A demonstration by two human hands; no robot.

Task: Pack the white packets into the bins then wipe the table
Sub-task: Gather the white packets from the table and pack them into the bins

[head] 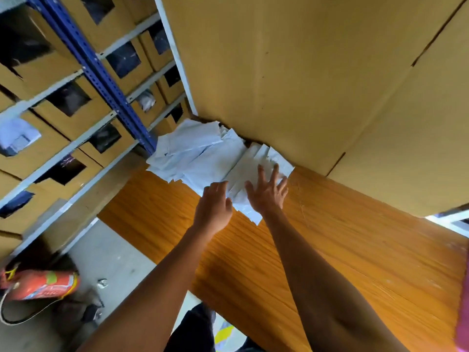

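Your white packets (203,153) lie heaped on the wooden worktop (330,250) against a large cardboard box (291,72). Right hand (266,194) rests flat on them, fingers spread — left hand (214,207) touches the heap's edge, fingers relaxed.

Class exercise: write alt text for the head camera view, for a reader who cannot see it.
Two bare hands, left and right, reach onto a pile of white packets on a wooden table, against a big cardboard box. Shelves of cardboard bins stand to the left.
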